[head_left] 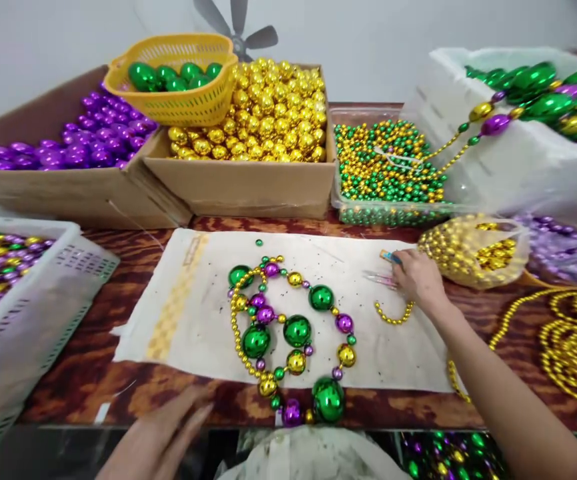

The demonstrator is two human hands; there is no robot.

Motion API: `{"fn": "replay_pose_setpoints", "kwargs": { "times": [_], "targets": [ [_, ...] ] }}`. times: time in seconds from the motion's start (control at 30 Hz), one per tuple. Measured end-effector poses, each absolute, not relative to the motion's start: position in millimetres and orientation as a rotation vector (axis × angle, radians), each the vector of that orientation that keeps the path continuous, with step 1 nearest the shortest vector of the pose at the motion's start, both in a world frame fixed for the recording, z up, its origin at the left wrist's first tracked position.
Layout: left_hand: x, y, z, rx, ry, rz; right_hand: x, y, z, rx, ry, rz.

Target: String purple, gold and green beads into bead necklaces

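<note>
My right hand reaches over the right part of the white cloth. Its fingers close on a small blue-and-orange tool whose kind I cannot make out. Beside them lies a thin, pale pointed tool, partly hidden. A short string of gold beads curls just below that hand. My left hand, slightly blurred, hovers at the table's front edge with fingers stretched out and nothing in them. In the middle, a looped bead necklace of green, purple and gold balls drapes over the cloth's front edge.
Cardboard boxes hold purple beads and gold beads; a yellow basket sits on top. A clear bin, a white foam box and gold bead strands stand right. A white crate is left.
</note>
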State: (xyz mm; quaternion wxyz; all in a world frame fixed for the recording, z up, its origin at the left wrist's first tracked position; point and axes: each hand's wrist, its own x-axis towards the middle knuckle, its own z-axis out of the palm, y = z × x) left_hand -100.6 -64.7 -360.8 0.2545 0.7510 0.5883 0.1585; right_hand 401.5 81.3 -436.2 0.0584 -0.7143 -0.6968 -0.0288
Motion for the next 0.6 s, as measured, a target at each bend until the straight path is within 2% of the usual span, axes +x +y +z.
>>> {"fn": "replay_pose_setpoints", "kwargs": {
  "times": [0.2,0.4,0.53,0.6],
  "targets": [
    [-32.5,-47.5,-359.0,2.224,1.300,0.301,407.4,93.6,-438.7,-2.197,-2.120,-0.026],
    [-24.5,-61.2,-380.5,2.302,1.486,0.306,387.2,80.5,-413.5,-2.109,-2.006,0.099],
    [-37.6,-56.1,-392.3,2.391,1.564,0.278,333.1,50.5,-391.2,-1.853,-2.117,0.468],
    [-40.7,-49.7,-393.1,2.450,1.551,0.260,299.4,37.4,-384.7,-1.573,-2.115,0.831]
  ]
}}
